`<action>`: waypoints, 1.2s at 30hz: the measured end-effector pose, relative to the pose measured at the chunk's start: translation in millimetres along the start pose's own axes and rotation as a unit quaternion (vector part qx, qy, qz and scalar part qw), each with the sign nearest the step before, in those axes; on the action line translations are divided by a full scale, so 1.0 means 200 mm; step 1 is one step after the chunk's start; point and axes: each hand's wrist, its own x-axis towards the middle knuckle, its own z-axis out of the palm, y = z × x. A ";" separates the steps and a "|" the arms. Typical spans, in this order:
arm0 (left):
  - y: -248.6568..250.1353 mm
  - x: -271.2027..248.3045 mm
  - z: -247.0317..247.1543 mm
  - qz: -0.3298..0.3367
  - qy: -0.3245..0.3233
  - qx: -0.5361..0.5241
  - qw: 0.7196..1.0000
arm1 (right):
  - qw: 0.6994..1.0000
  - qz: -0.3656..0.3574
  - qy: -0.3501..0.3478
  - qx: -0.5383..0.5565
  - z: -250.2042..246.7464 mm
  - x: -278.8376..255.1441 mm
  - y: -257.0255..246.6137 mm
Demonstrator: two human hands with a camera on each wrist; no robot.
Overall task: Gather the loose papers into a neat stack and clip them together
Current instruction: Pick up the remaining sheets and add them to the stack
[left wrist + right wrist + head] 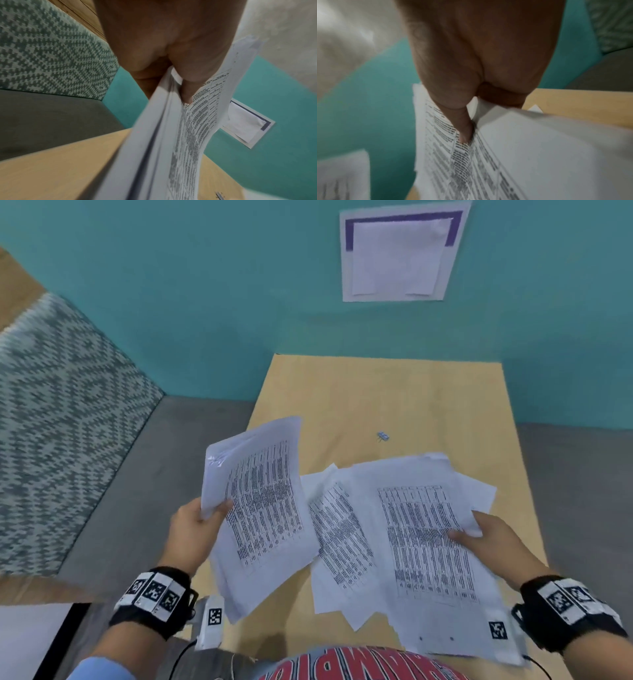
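The left hand (195, 529) pinches some white printed sheets (260, 508); the right hand (486, 537) pinches a second bundle (428, 542). Loose pages (339, 539) lying under the right grip may slide off, because nothing holds them.

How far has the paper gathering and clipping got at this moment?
Partly gathered. The left hand holds a batch of sheets in a thumb-and-finger grip; the right hand holds a second batch, with a few loose sheets fanned between them on the table. Left: merging, squaring, and clipping; the clip lies untouched beyond the papers.
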 end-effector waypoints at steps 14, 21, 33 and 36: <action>0.46 -0.25 0.47 0.039 -0.286 -0.160 0.944 | 0.918 0.006 -0.108 0.381 0.00 -0.20 -0.44; 0.52 -0.34 0.57 0.109 -0.297 -0.054 0.947 | 0.958 -0.051 -0.066 0.274 0.04 -0.28 -0.48; 0.34 -0.35 0.69 0.106 -0.270 -0.066 0.955 | 0.979 -0.091 0.069 0.171 0.11 -0.34 -0.24; 0.32 -0.33 0.71 0.129 -0.265 -0.045 0.954 | 0.980 -0.088 0.082 0.159 0.12 -0.29 -0.20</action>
